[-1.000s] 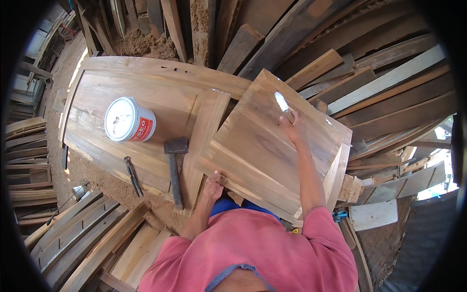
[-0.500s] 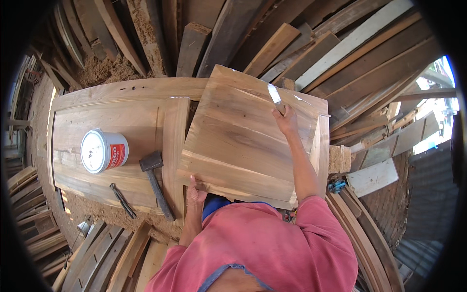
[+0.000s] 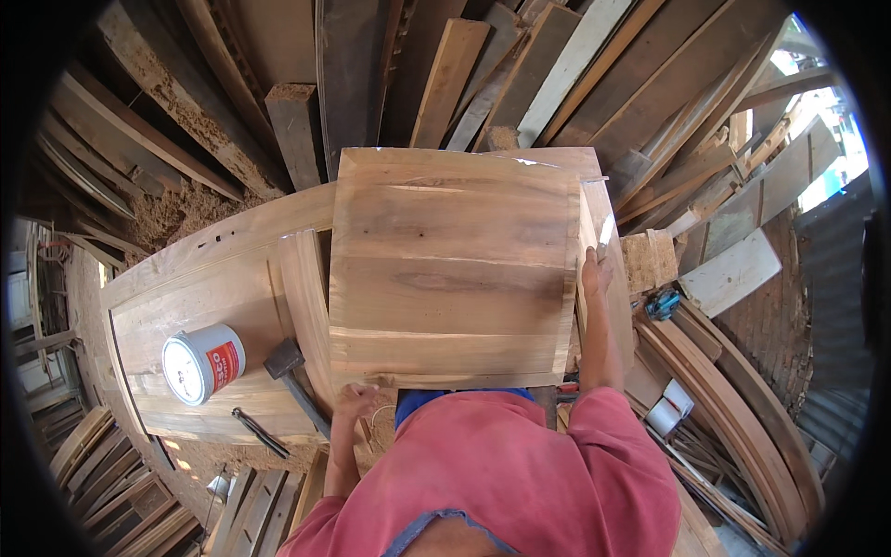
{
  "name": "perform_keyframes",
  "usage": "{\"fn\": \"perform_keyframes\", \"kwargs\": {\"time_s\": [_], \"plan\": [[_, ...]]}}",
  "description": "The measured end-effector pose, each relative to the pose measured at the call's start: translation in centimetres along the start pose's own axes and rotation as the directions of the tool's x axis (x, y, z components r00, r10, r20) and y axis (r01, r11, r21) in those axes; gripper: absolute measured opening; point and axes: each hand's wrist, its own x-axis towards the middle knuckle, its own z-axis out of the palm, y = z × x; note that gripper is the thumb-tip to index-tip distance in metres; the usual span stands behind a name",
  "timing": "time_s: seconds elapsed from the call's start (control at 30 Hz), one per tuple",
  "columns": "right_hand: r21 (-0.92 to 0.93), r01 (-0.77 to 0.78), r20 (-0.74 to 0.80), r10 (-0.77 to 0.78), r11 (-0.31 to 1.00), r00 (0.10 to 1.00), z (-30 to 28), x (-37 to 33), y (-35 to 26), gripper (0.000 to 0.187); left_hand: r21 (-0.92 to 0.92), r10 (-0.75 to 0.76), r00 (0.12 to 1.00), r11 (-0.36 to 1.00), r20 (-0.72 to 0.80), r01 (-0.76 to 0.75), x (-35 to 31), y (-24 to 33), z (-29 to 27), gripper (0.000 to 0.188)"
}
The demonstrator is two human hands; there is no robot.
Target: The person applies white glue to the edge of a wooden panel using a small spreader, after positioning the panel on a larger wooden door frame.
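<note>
A square wooden panel made of several boards lies over the right part of a larger panelled wooden door. My right hand is closed round a putty knife, beside the panel's right edge. White filler shows on the blade and along the panel's far edge. At the near left corner of the panel, my left hand has its fingers curled against the edge. To its left lie a hammer with a dark head and dark-handled pincers. A white tub with a red label stands on the door.
Leaning planks crowd the far side, with sawdust at the far left. Stacked boards lie to the right, near a blue power tool and a wooden block. More timber sits at the near left.
The panel has turned straighter and shifted left. My right hand with the putty knife has moved from above the panel to past its right edge. My left hand has moved slightly nearer and left.
</note>
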Motion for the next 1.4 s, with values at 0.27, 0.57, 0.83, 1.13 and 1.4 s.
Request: {"fn": "perform_keyframes", "kwargs": {"time_s": [0.27,0.57,0.83,1.13,1.4], "plan": [[-0.013,-0.133,0.197,0.133,0.991,0.971,1.9,-1.3,-0.4,0.057,0.685,0.728,0.509,0.655,-0.459,-0.319,6.6,15.0,-4.2,0.064],[0.060,-0.283,0.217,0.265,0.957,0.940,1.9,-1.7,-0.1,0.060,0.158,0.430,0.758,0.899,-0.490,-0.408,13.0,18.7,-6.3,0.061],[0.170,-0.318,0.167,0.291,0.933,0.942,2.2,-2.2,4.6,0.057,0.262,0.495,0.681,0.867,-0.540,-0.423,11.1,19.0,-7.0,0.051],[0.227,-0.325,0.224,0.276,0.918,0.935,1.0,-1.2,5.2,0.064,0.266,0.700,0.613,0.710,-0.366,-0.652,7.1,23.3,-7.9,0.039],[0.072,-0.300,0.178,0.283,0.951,0.942,-0.9,-3.8,1.5,0.056,0.113,0.764,0.615,0.641,-0.196,-0.759,-1.9,30.4,-9.9,0.029]]}}
